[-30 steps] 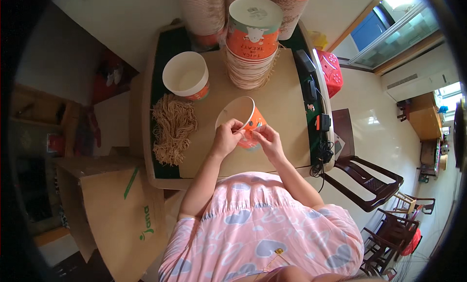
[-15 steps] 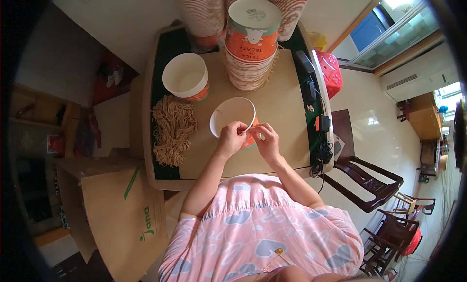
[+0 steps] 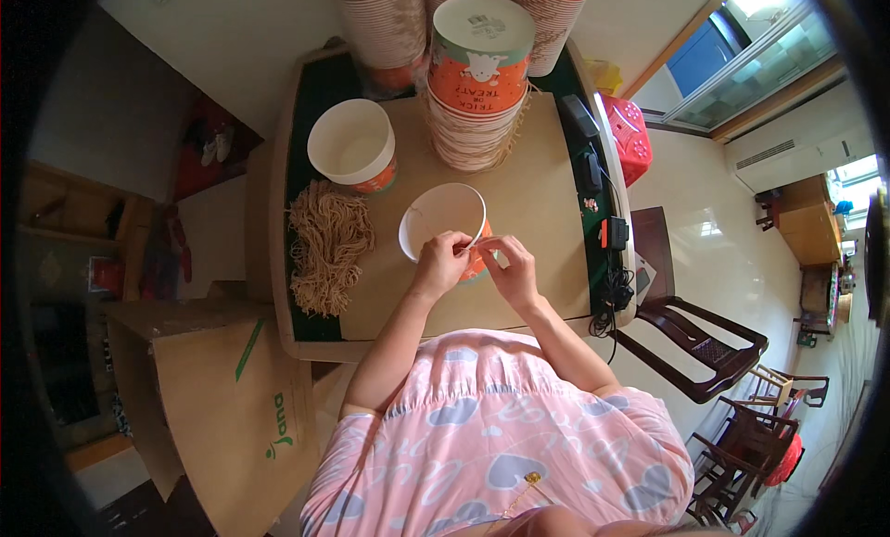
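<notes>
A white-lined paper bucket point(image 3: 436, 214) with an orange outside stands tilted in front of me, its mouth towards me. My left hand point(image 3: 442, 265) pinches its near right rim, thumb and fingertips closed over the edge. Just right of it, my right hand point(image 3: 513, 272) is closed in a pinch against the bucket's outer side. Whatever lies between those right fingertips is too small to make out. A thin strand shows inside the bucket near its far left rim. To the left lies a bundle of beige cord point(image 3: 329, 248).
Behind the cord stands another open bucket point(image 3: 350, 140). A tall stack of upturned buckets point(image 3: 477, 92) rises at the back, with more stacks behind. Black adapters and cables point(image 3: 614, 233) line the table's right edge. A cardboard box point(image 3: 222, 407) is at the lower left, a dark chair point(image 3: 691, 338) at right.
Both hands stay at the same bucket rim, with only a slight shift of the right fingers. Nothing else has visibly moved.
</notes>
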